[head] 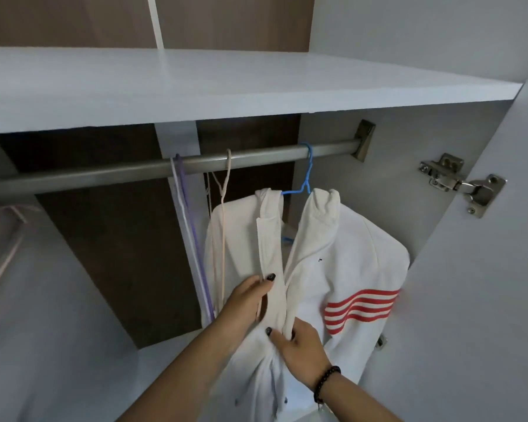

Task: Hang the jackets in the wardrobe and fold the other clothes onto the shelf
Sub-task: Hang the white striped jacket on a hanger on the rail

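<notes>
a white jacket with red stripes on one sleeve hangs on a blue hanger from the wardrobe rail, below the shelf. only the hanger's hook and a bit of its shoulder show; the rest is buried under the collar. the jacket's lower hem is cut off by the bottom edge and by the arms in front of it.

the left hand pinches the left front edge of the jacket, thumb on top, the other fingers hidden behind the cloth. the right hand grips the same front edges lower down, fingers curled around the fabric, a dark bead bracelet on its wrist.

left of the jacket, a beige hanger and a purple hanger hang bare on the rail, their lower parts hard to follow. farther left something pale pink is blurred. a door hinge sits at right.
</notes>
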Demonstrator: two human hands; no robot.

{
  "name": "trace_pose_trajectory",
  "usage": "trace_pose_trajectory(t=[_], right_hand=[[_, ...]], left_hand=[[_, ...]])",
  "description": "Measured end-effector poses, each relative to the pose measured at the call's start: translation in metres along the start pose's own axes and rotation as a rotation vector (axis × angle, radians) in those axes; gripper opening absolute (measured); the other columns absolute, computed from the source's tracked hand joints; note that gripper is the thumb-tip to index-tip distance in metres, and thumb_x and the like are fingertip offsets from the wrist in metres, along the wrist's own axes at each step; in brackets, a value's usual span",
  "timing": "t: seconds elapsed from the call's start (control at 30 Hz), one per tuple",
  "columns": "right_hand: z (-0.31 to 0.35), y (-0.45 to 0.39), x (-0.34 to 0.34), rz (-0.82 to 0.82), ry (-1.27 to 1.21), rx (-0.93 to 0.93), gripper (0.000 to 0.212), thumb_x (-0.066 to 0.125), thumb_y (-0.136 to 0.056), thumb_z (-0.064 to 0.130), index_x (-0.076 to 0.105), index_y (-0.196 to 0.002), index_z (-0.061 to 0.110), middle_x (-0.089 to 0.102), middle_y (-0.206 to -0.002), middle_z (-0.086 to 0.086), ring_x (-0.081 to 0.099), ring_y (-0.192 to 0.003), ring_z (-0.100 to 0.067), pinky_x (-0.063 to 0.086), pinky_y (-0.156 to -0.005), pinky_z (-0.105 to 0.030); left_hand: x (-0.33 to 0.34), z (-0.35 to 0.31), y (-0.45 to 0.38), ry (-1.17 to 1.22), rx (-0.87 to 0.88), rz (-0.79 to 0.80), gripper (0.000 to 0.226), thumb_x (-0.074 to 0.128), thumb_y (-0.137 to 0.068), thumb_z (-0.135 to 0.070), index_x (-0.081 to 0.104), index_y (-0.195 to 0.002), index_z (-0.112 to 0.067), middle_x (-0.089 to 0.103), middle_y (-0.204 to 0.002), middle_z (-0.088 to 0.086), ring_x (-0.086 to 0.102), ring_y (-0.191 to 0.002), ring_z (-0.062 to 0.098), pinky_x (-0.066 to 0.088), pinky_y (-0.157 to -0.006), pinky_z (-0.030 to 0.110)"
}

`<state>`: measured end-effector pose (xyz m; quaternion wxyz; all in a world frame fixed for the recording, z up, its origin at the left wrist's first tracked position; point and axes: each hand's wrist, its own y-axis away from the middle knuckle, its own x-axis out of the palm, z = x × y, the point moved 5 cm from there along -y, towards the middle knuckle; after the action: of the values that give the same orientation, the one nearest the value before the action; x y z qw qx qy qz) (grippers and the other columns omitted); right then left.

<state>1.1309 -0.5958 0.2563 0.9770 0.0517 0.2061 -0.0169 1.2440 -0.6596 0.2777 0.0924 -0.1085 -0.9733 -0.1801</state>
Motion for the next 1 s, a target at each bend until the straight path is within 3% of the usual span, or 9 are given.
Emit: trace_pose_trajectory(t=[0.17, 0.23, 0.3, 0.4, 0.5, 0.63, 0.7, 0.87, 1.0], right_hand=[[0.009, 0.030, -0.022, 0.040, -0.167, 0.024, 0.011, 0.062, -0.090, 0.017, 0.069, -0.086, 0.023, 0.072, -0.081, 0.006, 0.065, -0.070, -0.005, 0.043, -0.056, -0.014], [0.015, 0.042, -0.030, 0.057, -0.218, 0.041, 0.010, 0.062, -0.090, 0.018, 0.069, -0.084, 0.013, 0.071, -0.076, 0.000, 0.062, -0.063, -0.009, 0.043, -0.050, -0.017], [0.022, 0.052, -0.038, 0.054, -0.248, 0.053, 0.014, 0.063, -0.090, 0.018, 0.068, -0.080, 0.009, 0.068, -0.070, -0.003, 0.060, -0.060, -0.012, 0.043, -0.046, -0.020], [0.034, 0.064, -0.045, 0.066, -0.297, 0.068, 0.011, 0.065, -0.089, 0.020, 0.070, -0.081, 0.014, 0.071, -0.073, 0.001, 0.064, -0.066, -0.013, 0.048, -0.053, -0.021], [0.037, 0.077, -0.044, 0.117, -0.406, 0.149, 0.015, 0.068, -0.086, 0.024, 0.072, -0.097, 0.014, 0.075, -0.088, 0.001, 0.070, -0.081, -0.016, 0.056, -0.070, -0.027], [0.037, 0.099, -0.044, 0.189, -0.531, 0.182, 0.027, 0.071, -0.083, 0.023, 0.070, -0.108, 0.011, 0.074, -0.100, -0.004, 0.069, -0.097, -0.023, 0.054, -0.089, -0.038], [0.032, 0.114, -0.045, 0.204, -0.560, 0.176, 0.029, 0.071, -0.083, 0.017, 0.068, -0.111, 0.010, 0.073, -0.104, -0.006, 0.068, -0.100, -0.024, 0.052, -0.093, -0.040], [0.019, 0.153, -0.044, 0.203, -0.378, 0.108, 0.021, 0.063, -0.089, 0.012, 0.066, -0.110, 0.012, 0.073, -0.102, -0.003, 0.068, -0.097, -0.018, 0.055, -0.086, -0.029], [0.010, 0.180, -0.042, 0.107, -0.312, 0.088, 0.006, 0.060, -0.091, 0.012, 0.065, -0.092, 0.014, 0.072, -0.089, 0.000, 0.068, -0.084, -0.013, 0.052, -0.068, -0.017]], left_hand=[[0.001, 0.040, 0.057, 0.001, 0.044, -0.163, 0.033, 0.047, -0.100, -0.036, 0.068, -0.109, -0.011, 0.073, -0.104, 0.007, 0.069, -0.099, 0.020, 0.052, -0.091, 0.032], [0.005, 0.052, 0.083, -0.049, 0.096, -0.185, 0.042, 0.057, -0.095, -0.041, 0.063, -0.109, -0.001, 0.069, -0.107, 0.009, 0.066, -0.100, 0.020, 0.048, -0.095, 0.037], [0.011, 0.069, 0.108, -0.124, 0.093, -0.167, 0.047, 0.068, -0.084, -0.043, 0.060, -0.107, -0.003, 0.068, -0.105, 0.005, 0.065, -0.095, 0.014, 0.048, -0.091, 0.032], [0.022, 0.096, 0.140, -0.269, 0.079, -0.162, 0.027, 0.072, -0.085, -0.034, 0.063, -0.106, -0.021, 0.071, -0.105, -0.006, 0.067, -0.094, 0.004, 0.051, -0.085, 0.021], [0.028, 0.105, 0.162, -0.338, 0.142, -0.186, 0.017, 0.064, -0.093, -0.022, 0.065, -0.110, -0.024, 0.070, -0.106, -0.008, 0.065, -0.096, 0.002, 0.049, -0.085, 0.019], [0.035, 0.099, 0.186, -0.291, 0.196, -0.235, 0.011, 0.056, -0.097, -0.019, 0.064, -0.102, -0.023, 0.068, -0.089, -0.011, 0.060, -0.074, -0.007, 0.044, -0.068, 0.011], [0.037, 0.098, 0.196, -0.270, 0.207, -0.263, 0.011, 0.053, -0.099, -0.022, 0.062, -0.104, -0.025, 0.068, -0.096, -0.011, 0.062, -0.082, -0.005, 0.046, -0.072, 0.010], [0.043, 0.104, 0.215, -0.169, 0.161, -0.344, 0.017, 0.052, -0.099, -0.031, 0.062, -0.110, -0.022, 0.069, -0.103, -0.004, 0.065, -0.093, 0.006, 0.050, -0.079, 0.015], [0.042, 0.109, 0.231, -0.147, 0.049, -0.325, 0.031, 0.076, -0.082, -0.028, 0.063, -0.109, -0.018, 0.071, -0.102, 0.000, 0.068, -0.093, 0.015, 0.056, -0.084, 0.030]])
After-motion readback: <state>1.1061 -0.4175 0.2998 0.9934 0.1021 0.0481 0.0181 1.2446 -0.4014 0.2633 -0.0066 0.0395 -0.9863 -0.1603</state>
